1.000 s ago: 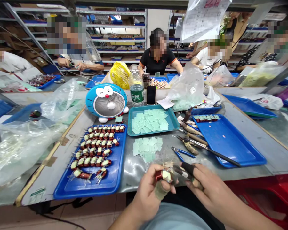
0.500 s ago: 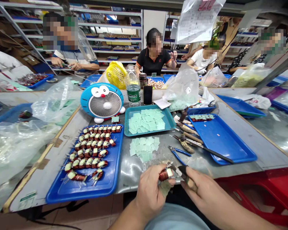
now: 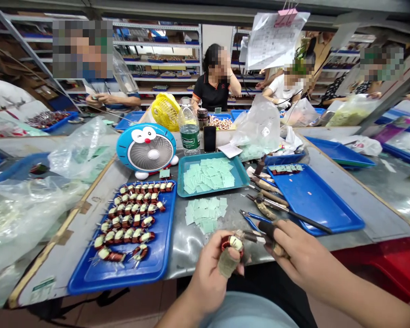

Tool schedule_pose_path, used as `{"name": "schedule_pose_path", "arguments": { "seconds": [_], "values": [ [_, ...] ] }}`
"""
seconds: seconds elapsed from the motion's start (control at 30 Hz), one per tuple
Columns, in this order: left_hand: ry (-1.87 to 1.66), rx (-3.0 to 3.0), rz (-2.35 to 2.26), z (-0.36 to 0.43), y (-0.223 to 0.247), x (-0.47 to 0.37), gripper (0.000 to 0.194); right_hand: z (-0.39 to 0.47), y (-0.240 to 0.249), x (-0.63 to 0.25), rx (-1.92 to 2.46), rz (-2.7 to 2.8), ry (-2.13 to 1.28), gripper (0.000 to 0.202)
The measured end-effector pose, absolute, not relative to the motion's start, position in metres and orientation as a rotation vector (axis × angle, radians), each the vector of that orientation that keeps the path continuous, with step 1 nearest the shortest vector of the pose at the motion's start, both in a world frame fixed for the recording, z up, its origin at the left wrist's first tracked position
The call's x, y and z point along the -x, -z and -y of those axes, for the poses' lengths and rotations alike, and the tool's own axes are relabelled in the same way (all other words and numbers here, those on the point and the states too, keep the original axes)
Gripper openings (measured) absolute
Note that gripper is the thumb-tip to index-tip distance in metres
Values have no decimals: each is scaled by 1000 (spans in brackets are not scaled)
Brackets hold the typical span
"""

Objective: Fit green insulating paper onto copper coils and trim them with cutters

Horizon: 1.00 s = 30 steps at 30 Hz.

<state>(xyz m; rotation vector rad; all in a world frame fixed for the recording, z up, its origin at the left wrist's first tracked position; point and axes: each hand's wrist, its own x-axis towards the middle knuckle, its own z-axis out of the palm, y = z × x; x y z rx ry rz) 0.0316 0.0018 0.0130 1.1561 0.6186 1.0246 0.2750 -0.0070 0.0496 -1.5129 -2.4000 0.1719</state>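
My left hand (image 3: pixel 208 273) is closed around a copper-wound ring coil (image 3: pixel 227 243) with a pale patch on its side. A grey-green wrap covers that thumb, which presses on the coil. My right hand (image 3: pixel 295 250) grips pliers (image 3: pixel 254 236) with dark and tan handle covers, their jaws pointing left beside the coil's top right. Whether the jaws touch the coil's leads I cannot tell. Left of my hands, a blue tray (image 3: pixel 133 273) holds rows of similar coils (image 3: pixel 123 235). Pale green square sheets (image 3: pixel 205 216) lie loose just beyond my hands.
A teal tray (image 3: pixel 241 181) holds more green sheets. Blue-handled cutters (image 3: pixel 251 221) and several other hand tools (image 3: pixel 266 205) lie to the right, near a blue tray (image 3: pixel 328 200) with a few coils. Behind stand a blue fan (image 3: pixel 145 150), a bottle (image 3: pixel 189 132) and a phone (image 3: pixel 209 139).
My left hand has turned the coil, so its ring face now shows, with the wrapped thumb across it. My right hand and the pliers have moved slightly up and right. A co-worker opposite has raised a hand higher.
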Motion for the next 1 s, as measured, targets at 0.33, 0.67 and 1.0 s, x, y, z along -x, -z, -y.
{"name": "schedule_pose_path", "arguments": {
  "seconds": [0.33, 0.67, 1.0],
  "values": [
    [-1026, -1504, -727, 0, -18, -31, 38, 13, -46, -267, 1513, 2393, -246, 16],
    [-977, -1067, -487, -3, -8, -29, 43, -5, -54, -281, 1417, 2463, -249, 23],
    [-943, -729, -307, 2, -1, -41, 41, -5, -46, -284, 1165, 2499, 50, 24]
  ]
}}
